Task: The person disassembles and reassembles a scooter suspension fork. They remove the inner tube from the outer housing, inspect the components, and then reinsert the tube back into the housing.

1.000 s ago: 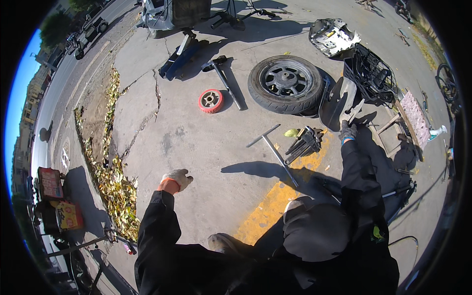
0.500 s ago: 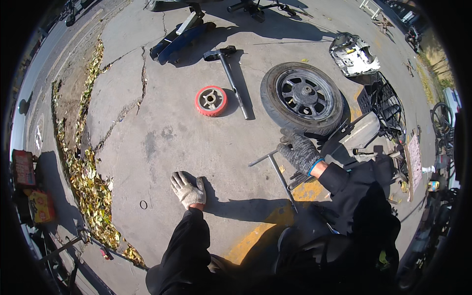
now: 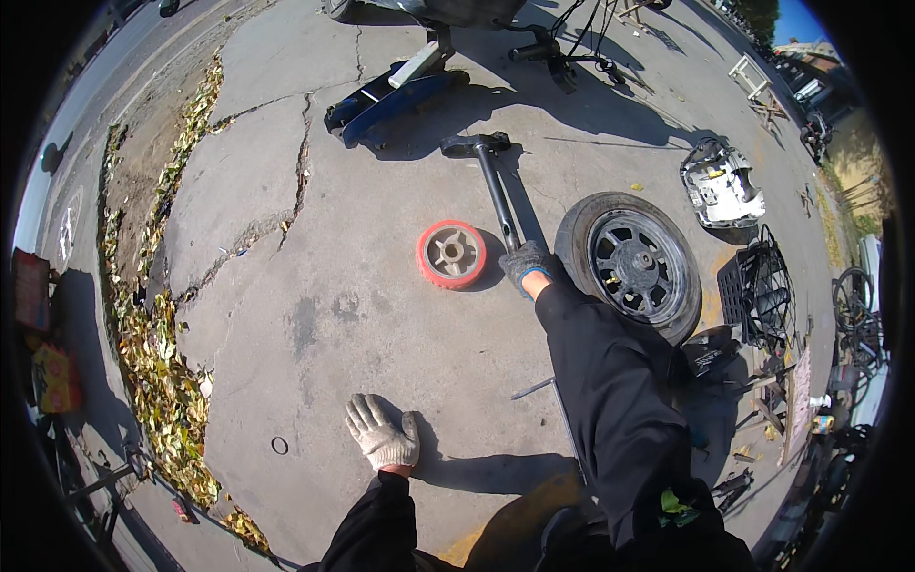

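Note:
My right hand (image 3: 524, 265), in a dark grey knit glove, is closed around the near end of a black metal steering stem (image 3: 494, 191). The stem lies on the concrete with its wider clamp-like head at the far end. My left hand (image 3: 382, 434), in a white knit glove, rests flat on the ground with fingers spread. Left of the stem lies a small red-rimmed wheel hub (image 3: 451, 255). To the right is a larger black-tyred wheel (image 3: 629, 267), partly covered by my right sleeve. A T-handle wrench (image 3: 562, 419) sits under that arm, mostly hidden.
A thin black ring (image 3: 279, 445) lies left of my left hand. At the right are a white and black plastic shell (image 3: 721, 188) and a black wire basket (image 3: 758, 291). A vehicle part with a blue stand (image 3: 396, 103) is at the far side. Dry leaves (image 3: 172, 400) line the left.
My right hand has reached forward from beside the large wheel and taken hold of the stem's near end. The view has shifted; my left hand stays flat on the ground.

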Action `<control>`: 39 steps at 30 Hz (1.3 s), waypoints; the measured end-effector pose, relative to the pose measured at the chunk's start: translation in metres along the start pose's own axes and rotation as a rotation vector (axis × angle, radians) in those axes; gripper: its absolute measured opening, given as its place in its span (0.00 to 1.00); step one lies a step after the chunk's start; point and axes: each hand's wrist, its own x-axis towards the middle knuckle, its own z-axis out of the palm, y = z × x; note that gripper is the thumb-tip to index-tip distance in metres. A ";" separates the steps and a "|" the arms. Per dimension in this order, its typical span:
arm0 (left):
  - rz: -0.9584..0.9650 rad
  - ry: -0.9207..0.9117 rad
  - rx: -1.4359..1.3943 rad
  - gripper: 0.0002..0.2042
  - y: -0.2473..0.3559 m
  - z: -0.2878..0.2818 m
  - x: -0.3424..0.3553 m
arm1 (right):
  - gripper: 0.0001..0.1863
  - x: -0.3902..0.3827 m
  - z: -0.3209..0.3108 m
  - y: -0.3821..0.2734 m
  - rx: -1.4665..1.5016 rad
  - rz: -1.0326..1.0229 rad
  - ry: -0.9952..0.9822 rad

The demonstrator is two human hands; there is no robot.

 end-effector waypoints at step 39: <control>0.371 -0.693 0.492 0.15 -0.124 -0.122 0.124 | 0.09 -0.547 -0.152 0.730 1.293 1.016 0.989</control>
